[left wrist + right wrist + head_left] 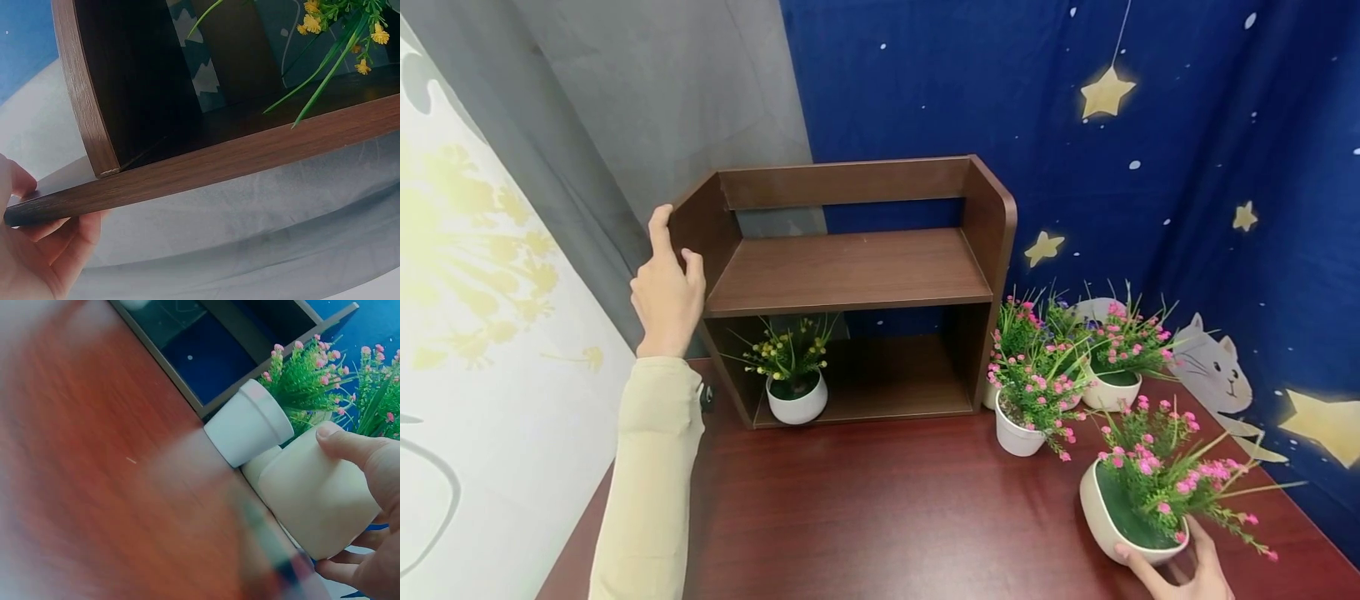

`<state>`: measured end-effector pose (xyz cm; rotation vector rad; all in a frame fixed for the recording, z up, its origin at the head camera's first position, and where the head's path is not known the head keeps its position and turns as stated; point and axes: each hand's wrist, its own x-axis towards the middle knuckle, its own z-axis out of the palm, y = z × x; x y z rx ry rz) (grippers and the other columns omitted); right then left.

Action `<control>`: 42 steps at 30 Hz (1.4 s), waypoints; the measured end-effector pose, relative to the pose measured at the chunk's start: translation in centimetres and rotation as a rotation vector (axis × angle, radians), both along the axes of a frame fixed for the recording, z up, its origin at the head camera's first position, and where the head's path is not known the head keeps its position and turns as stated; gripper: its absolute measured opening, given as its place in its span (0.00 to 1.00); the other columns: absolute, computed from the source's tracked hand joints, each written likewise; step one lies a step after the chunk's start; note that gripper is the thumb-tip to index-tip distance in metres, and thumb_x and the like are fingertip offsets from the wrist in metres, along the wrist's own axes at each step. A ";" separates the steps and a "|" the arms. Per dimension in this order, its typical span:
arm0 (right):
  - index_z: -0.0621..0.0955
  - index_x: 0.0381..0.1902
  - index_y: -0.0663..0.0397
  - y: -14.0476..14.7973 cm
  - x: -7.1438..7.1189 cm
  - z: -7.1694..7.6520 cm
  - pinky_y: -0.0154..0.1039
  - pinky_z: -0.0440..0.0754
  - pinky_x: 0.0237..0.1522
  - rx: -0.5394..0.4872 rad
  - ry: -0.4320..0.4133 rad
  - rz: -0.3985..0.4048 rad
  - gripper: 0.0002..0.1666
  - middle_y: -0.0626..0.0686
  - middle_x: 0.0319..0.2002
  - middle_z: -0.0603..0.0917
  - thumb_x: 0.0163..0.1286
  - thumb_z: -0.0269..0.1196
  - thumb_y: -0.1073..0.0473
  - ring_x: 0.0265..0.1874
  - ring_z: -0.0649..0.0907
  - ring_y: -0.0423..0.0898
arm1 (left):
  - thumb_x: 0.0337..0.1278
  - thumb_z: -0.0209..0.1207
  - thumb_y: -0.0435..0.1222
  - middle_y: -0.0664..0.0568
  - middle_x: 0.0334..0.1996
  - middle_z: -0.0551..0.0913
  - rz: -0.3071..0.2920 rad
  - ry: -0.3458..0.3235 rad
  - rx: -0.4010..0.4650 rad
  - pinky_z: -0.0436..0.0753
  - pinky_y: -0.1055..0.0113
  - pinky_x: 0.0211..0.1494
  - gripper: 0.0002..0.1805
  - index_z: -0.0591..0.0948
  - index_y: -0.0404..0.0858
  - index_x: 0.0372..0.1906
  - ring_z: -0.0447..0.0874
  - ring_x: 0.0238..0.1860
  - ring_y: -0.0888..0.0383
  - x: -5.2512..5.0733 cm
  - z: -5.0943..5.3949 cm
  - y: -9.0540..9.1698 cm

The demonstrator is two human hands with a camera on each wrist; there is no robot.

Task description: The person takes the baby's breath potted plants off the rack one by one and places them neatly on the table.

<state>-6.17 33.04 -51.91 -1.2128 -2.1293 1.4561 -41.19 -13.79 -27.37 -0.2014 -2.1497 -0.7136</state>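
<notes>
A brown two-tier wooden desk shelf (pixel 857 268) stands at the back of the table. My left hand (pixel 667 300) grips the upper edge of its left side panel, with the thumb on one face and fingers on the other in the left wrist view. At the front right, my right hand (pixel 1201 573) holds a potted pink-flowered plant (pixel 1150 467) by its cream pot (pixel 319 494), which tilts. Whether that pot touches the table is unclear. A yellow-flowered plant in a white pot (pixel 797 398) sits on the lower shelf at the left.
Right of the shelf, a pink-flowered plant in a small white pot (pixel 1019 429) stands before several others, among them one in a cream pot (pixel 1111 393). The reddish-brown tabletop (pixel 880 508) spreads in front. Blue star-patterned fabric (pixel 917 83) and a grey curtain (pixel 662 83) hang behind.
</notes>
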 end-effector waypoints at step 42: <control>0.47 0.67 0.77 2.8 -9.1 1.3 0.63 0.63 0.49 0.423 0.096 0.393 0.57 0.79 0.57 0.62 0.60 0.63 0.44 0.56 0.64 0.72 | 0.65 0.40 0.38 0.45 0.11 0.62 0.000 -0.001 -0.006 0.56 0.59 0.13 0.28 0.55 0.58 0.70 0.56 0.08 0.49 0.0 -0.1 0.0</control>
